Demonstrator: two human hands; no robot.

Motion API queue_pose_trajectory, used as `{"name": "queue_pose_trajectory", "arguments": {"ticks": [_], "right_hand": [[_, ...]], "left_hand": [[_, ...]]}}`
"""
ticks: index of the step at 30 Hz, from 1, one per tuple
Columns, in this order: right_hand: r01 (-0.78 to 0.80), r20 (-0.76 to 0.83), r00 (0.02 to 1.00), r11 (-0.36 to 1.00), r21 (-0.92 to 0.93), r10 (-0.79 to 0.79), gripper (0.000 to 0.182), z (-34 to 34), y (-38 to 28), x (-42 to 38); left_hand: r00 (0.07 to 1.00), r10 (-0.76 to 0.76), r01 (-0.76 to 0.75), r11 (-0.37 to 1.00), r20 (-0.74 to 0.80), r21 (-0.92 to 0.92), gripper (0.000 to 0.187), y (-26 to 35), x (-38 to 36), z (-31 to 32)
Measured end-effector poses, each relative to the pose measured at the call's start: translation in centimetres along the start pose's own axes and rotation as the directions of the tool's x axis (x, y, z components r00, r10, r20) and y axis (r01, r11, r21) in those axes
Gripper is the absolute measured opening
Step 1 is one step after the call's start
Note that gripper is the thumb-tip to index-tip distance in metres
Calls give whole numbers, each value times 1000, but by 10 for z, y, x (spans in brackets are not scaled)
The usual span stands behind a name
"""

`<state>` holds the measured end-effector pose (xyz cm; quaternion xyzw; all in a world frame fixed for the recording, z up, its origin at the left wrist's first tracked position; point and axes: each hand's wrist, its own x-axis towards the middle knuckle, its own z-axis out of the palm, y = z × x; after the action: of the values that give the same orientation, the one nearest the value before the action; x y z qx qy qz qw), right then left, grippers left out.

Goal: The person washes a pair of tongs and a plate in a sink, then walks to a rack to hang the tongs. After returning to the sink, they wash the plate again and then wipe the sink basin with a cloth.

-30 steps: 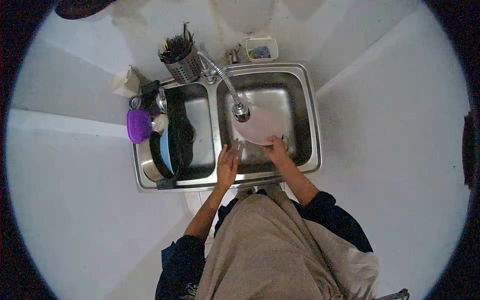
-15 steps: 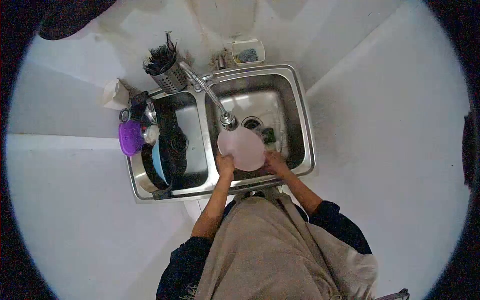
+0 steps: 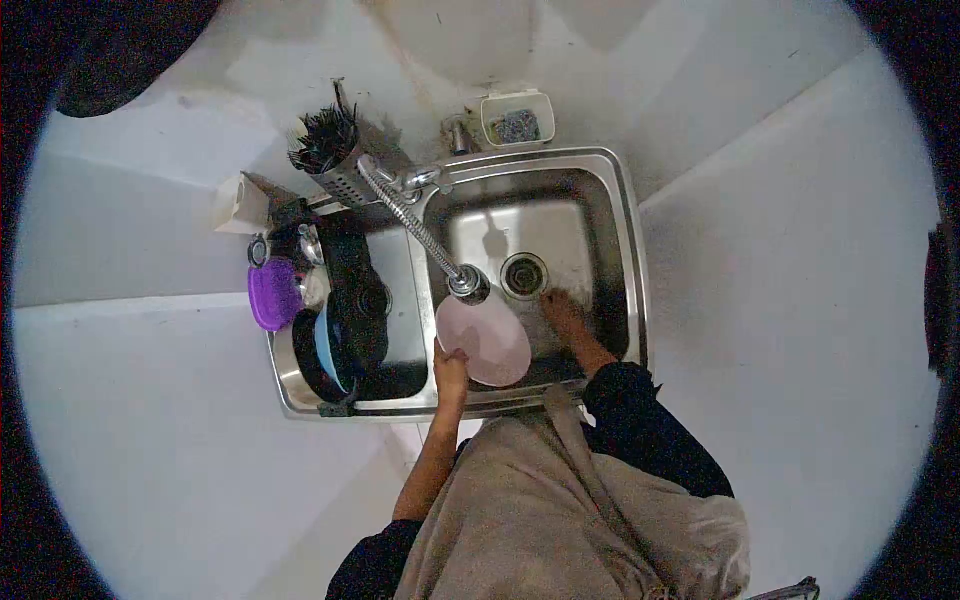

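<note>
Clock directions are read from the plate's middle, with twelve o'clock pointing away from the person.

Plate (image 3: 493, 340): over the near left part of the right basin (image 3: 605, 225), under the spout (image 3: 468, 287), which covers its rim near eleven o'clock in this view. Whether spout and plate touch cannot be told, nor whether water is running.

Left hand (image 3: 452, 374): pinches the rim at about eight o'clock, thumb on the upper face; the fingers beneath are hidden. This is the only visible support.

Right hand (image 3: 563, 313): off the plate at two o'clock, low in the basin, near the drain (image 3: 525, 276). Its fingers are too indistinct to tell whether they are spread, pressed together or closed on something.

Findings on handling, as judgement: a one-sided pinch on a smooth, possibly wet rim is prone to slip or twist; a firm thumb with fingers spread underneath would steady it. The thumb is best kept close to the rim, leaving the face uncovered. A slight tilt towards one o'clock should send run-off to the drain rather than the apron (image 3: 560, 500). Any turning is safer with the right hand supporting the three o'clock rim. Clearance from the spout and from the divider (image 3: 422, 285), at ten o'clock, should be maintained against knocks.
</note>
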<state>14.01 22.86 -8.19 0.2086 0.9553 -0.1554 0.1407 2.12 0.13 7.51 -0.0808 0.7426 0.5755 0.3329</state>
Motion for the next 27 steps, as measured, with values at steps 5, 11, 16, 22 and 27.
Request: {"name": "queue_pose_trajectory", "arguments": {"ticks": [5, 11, 16, 22, 27], "right_hand": [[-228, 13, 967, 848, 478, 253, 35, 29, -7, 24], [300, -471, 882, 802, 517, -27, 36, 27, -60, 48], [196, -127, 977, 953, 232, -170, 28, -23, -95, 43], [42, -40, 999, 975, 217, -35, 22, -45, -81, 22], [154, -331, 937, 983, 95, -115, 28, -9, -33, 14]], "left_hand": [[997, 70, -70, 997, -30, 11, 57, -17, -6, 5], [994, 105, -103, 992, -23, 79, 58, 21, -41, 8], [964, 266, -262, 956, -15, 134, 58, -34, -15, -11], [992, 122, -124, 984, -31, -124, 58, -10, -36, -7], [997, 83, -80, 983, 9, -168, 59, -8, -38, -5]]}}
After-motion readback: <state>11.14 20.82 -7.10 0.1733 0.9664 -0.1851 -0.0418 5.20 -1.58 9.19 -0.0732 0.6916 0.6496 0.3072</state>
